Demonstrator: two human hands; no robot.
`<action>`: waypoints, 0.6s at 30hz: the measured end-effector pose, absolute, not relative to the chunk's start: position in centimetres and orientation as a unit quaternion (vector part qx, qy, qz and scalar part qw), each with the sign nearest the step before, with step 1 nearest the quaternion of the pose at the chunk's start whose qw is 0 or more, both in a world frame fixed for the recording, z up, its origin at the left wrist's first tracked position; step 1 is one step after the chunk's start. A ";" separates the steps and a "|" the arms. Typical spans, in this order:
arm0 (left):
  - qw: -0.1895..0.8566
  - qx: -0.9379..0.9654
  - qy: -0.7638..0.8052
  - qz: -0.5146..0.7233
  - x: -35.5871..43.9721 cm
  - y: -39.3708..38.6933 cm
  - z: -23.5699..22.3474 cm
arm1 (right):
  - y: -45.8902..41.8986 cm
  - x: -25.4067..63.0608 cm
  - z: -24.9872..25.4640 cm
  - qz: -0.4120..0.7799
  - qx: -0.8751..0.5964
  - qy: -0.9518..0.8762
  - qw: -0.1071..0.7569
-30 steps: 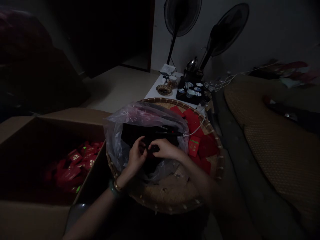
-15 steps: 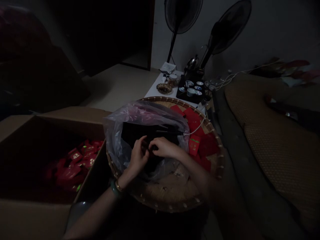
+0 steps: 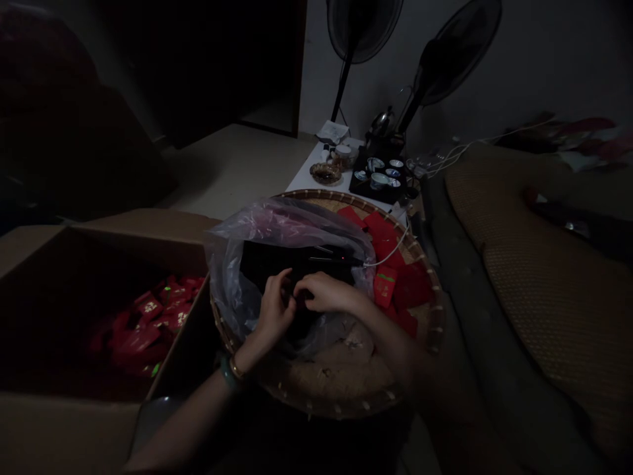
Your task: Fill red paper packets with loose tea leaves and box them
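Observation:
Over the dark middle of a clear plastic bag (image 3: 225, 264), my left hand (image 3: 275, 305) and my right hand (image 3: 322, 292) are close together. The fingers of both are curled inward; whatever sits between the fingertips is too dark to make out. The bag lies in a round woven bamboo tray (image 3: 336, 389), and black stuff fills its opening. Just beyond my hands lies a thin dark tool (image 3: 336, 260) with a small red light and a white cord (image 3: 393, 254). Red packets (image 3: 386, 287) are spread along the tray's right side.
An open cardboard box (image 3: 178, 336) at the left holds many red packets (image 3: 148, 307). Past the tray, a white table carries a tea tray with cups (image 3: 378, 181) and a brown dish (image 3: 325, 173). Two fans (image 3: 364, 26) stand behind. A woven mat (image 3: 558, 284) covers the seat at right.
A small red light now shows on the thin dark tool. My hands have kept almost the same place, with only slight finger movement.

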State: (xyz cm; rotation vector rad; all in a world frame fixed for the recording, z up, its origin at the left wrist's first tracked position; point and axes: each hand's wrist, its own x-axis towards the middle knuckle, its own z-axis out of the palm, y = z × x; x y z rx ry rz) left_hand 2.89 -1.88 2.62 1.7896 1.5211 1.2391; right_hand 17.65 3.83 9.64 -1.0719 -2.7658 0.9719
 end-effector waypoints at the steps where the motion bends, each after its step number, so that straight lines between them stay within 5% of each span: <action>1: 0.240 0.655 0.555 0.454 3.0 -1.9 2.7 | 3.9 17.5 9.5 0.308 -0.354 -0.883 0.023; 8: 0.228 0.657 0.556 0.455 3.0 -2.0 2.8 | 3.7 17.4 8.7 0.337 -0.400 -0.844 0.119; 18: 0.244 0.639 0.559 0.469 3.1 -2.1 2.6 | 2.3 17.0 9.2 0.233 -0.415 -0.878 0.061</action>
